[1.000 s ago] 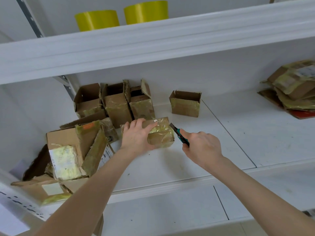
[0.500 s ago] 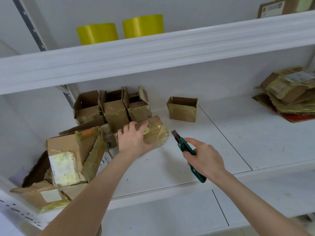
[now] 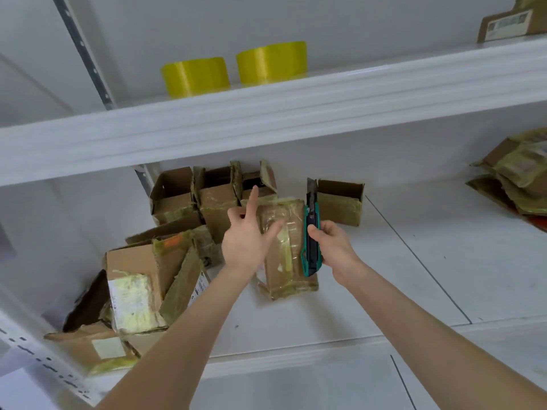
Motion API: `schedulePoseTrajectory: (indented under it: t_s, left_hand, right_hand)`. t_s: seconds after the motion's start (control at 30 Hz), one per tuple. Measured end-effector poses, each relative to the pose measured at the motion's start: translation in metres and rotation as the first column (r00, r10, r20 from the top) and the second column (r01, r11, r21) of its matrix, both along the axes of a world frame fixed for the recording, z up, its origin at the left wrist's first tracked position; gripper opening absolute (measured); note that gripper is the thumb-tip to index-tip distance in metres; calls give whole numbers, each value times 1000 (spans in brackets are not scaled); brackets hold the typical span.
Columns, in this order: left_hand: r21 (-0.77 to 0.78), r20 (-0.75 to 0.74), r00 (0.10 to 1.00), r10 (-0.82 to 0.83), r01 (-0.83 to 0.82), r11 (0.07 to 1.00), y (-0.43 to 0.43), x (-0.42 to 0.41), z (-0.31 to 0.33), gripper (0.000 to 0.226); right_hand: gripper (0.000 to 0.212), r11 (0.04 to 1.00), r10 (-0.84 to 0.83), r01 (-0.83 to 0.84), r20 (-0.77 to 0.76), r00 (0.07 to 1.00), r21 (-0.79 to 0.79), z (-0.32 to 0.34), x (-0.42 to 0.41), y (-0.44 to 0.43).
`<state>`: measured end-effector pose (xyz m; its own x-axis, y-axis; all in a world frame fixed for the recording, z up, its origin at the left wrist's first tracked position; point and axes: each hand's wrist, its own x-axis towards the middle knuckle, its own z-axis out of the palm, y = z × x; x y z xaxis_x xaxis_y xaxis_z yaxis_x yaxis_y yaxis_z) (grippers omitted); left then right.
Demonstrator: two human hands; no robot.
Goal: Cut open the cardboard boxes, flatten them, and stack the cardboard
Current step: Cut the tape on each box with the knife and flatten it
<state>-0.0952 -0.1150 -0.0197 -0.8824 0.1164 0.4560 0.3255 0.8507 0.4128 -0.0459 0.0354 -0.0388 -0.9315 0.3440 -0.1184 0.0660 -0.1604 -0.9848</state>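
A small taped cardboard box (image 3: 288, 255) is lifted above the white shelf (image 3: 399, 276), standing on end. My left hand (image 3: 248, 238) is against its left side with fingers spread and the index finger pointing up. My right hand (image 3: 333, 247) grips a teal and black utility knife (image 3: 311, 235) upright along the box's right edge, blade tip up. Three open boxes (image 3: 213, 199) stand at the back wall, and one open box (image 3: 340, 202) sits just right of the knife.
A heap of torn, opened cardboard (image 3: 133, 294) lies at the shelf's left end. Flattened cardboard (image 3: 515, 176) is stacked at the far right. Two yellow tape rolls (image 3: 233, 68) and a labelled box (image 3: 509, 23) sit on the upper shelf.
The taped box has been turned from lying sideways to standing on end and lifted. My right hand has brought the knife in from the right to the box's edge. My left fingers have spread.
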Motion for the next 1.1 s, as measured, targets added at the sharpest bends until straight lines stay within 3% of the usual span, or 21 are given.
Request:
schedulePoseTrajectory:
  t_s: [0.13,0.2,0.3,0.43,0.53,0.67,0.87,1.1]
  left_hand:
    - [-2,6,997,-71,71,997,0,-13,8,43]
    - [64,22,994,-108,107,992,-2,-16,5,41]
    - [71,-8,996,-91,91,993,-8,-19,2,41]
    - [69,-28,998,-54,56,996,-8,-19,2,42]
    - [62,-35,998,-43,45,997,-4,-19,1,42]
    - [47,-56,998,-40,42,998,-3,-17,1,41]
    - [24,-61,998,-19,20,1000,-6,-15,0,41]
    - [25,-62,998,0,1,1000,-6,-14,0,40]
  right_hand:
    - [9,987,19,-21,13,1000,158,4,-5,-5]
    - [16,925,-64,72,-33,997,373,2,3,0]
    - [29,718,-89,179,-166,982,672,-6,30,10]
    - [43,410,-16,168,-177,984,896,-12,56,3]
    - [46,260,-6,157,-161,987,953,-4,56,-6]
    - [46,136,-6,116,-116,993,984,5,50,-12]
    - [43,35,-29,48,-47,998,998,13,46,-20]
    - [37,-6,-15,-1,1,1000,1000,21,51,-25]
